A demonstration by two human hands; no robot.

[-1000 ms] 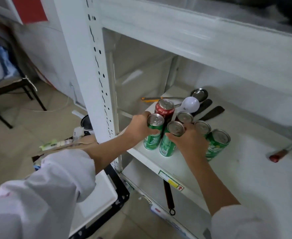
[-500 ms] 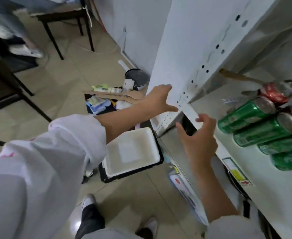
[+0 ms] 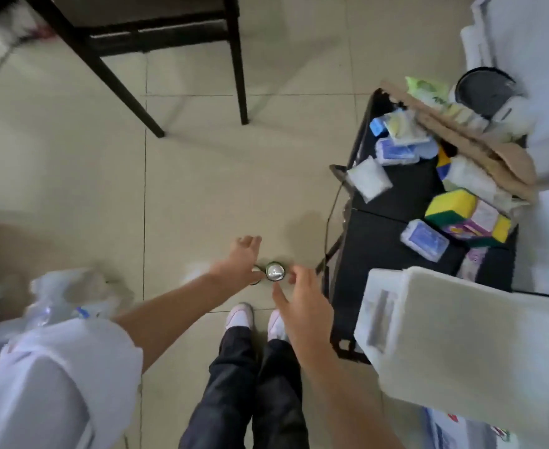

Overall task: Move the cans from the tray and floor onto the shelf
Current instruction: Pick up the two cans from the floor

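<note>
A green can stands upright on the tiled floor, seen from above by its silver top. A second can seems to stand just left of it, mostly hidden under my left hand. That hand is spread over it with fingers apart. My right hand hovers open just right of the visible can, fingers apart, not touching it that I can tell. The white tray lies at the right on a black crate, with no cans in it. The shelf is out of view.
A black crate at the right holds sponges, small boxes and packets. A black chair stands at the top. A plastic bag lies at the left. My two feet are just below the can.
My view has swung from the shelf with its cans down to the floor. Both hands left the shelf and now reach down around the can on the tiles.
</note>
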